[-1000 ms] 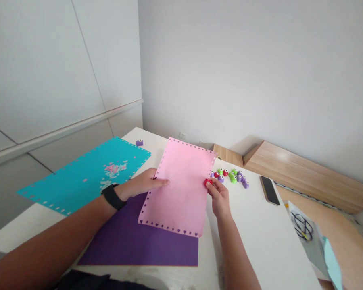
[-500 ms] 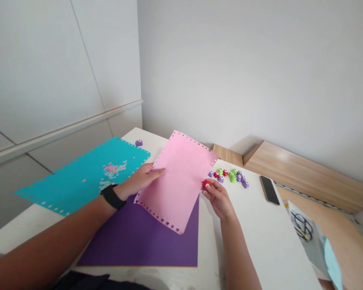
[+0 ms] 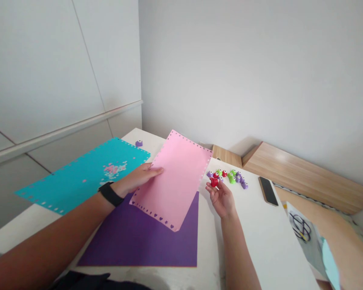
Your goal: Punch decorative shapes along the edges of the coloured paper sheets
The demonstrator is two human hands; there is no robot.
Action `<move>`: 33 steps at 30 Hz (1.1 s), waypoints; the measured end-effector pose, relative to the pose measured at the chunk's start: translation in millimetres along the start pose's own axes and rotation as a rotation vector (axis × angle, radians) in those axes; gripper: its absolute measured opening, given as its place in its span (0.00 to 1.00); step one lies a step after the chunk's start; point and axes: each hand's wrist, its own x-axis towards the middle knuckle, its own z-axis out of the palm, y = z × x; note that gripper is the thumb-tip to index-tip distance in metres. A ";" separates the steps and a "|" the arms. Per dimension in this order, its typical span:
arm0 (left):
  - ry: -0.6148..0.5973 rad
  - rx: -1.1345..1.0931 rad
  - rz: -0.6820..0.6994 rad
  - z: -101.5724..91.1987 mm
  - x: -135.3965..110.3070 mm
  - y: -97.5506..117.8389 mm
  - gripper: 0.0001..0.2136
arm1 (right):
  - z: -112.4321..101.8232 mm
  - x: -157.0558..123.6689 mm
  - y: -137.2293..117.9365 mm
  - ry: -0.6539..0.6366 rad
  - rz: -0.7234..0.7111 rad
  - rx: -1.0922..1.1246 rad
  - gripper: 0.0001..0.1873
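Note:
My left hand (image 3: pixel 138 177) grips the left edge of a pink sheet (image 3: pixel 175 177) whose border is punched with small hearts, and holds it tilted above a purple sheet (image 3: pixel 139 237) on the white table (image 3: pixel 260 237). A dark band sits on that wrist. My right hand (image 3: pixel 220 195) is palm up just right of the pink sheet, with a small red punch (image 3: pixel 214 182) held at its fingertips, clear of the paper. Beyond it lies a cluster of several small green, purple and red punches (image 3: pixel 231 176).
A teal sheet (image 3: pixel 78 173) with punched edges and pink scraps lies at the left, a lone purple punch (image 3: pixel 138 143) behind it. A dark phone (image 3: pixel 268 190) lies at the right. Papers with a black cord (image 3: pixel 302 227) sit at the table's right edge, by a wooden ledge (image 3: pixel 305 171).
The pink sheet was lifted off the purple sheet and turned. My right hand with the red punch came off the sheet's right edge and turned palm up.

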 end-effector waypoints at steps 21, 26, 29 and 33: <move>-0.269 -0.064 0.024 6.9 -8.8 2.3 0.24 | 44.7 -8.3 26.2 -0.137 -0.037 -0.233 0.14; 0.046 0.173 0.342 12.4 -10.8 3.7 0.30 | 48.4 -9.4 31.7 -0.094 -0.079 -0.256 0.11; 0.169 0.313 0.571 26.9 -27.9 15.7 0.26 | 59.8 -12.0 39.0 -0.084 -0.092 -0.266 0.10; -0.190 0.240 0.514 58.1 -54.6 26.4 0.14 | 82.2 -18.6 52.2 -0.110 -0.120 -0.315 0.10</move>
